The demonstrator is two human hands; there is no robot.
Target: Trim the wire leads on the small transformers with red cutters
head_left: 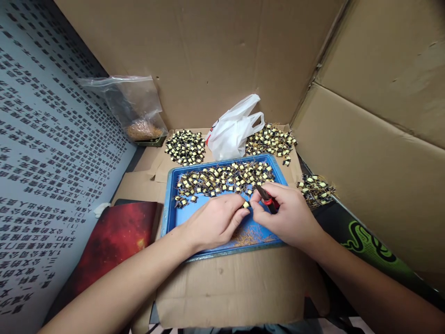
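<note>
Over the blue tray, my left hand pinches a small yellow-taped transformer between thumb and fingertips. Close on its right, my right hand is closed around red-handled cutting pliers, their dark jaws pointing up and left, away from the pinched part. My right fingertips come near the transformer; whether they touch it or one of its wires I cannot tell. Many similar transformers with copper wire ends fill the tray's far half. Clipped copper wire bits lie in its near part, below my hands.
Behind the tray are a pile of transformers, a white plastic bag and another pile. More lie at the right. A clear bag of wire bits stands back left. Cardboard walls enclose the back and right.
</note>
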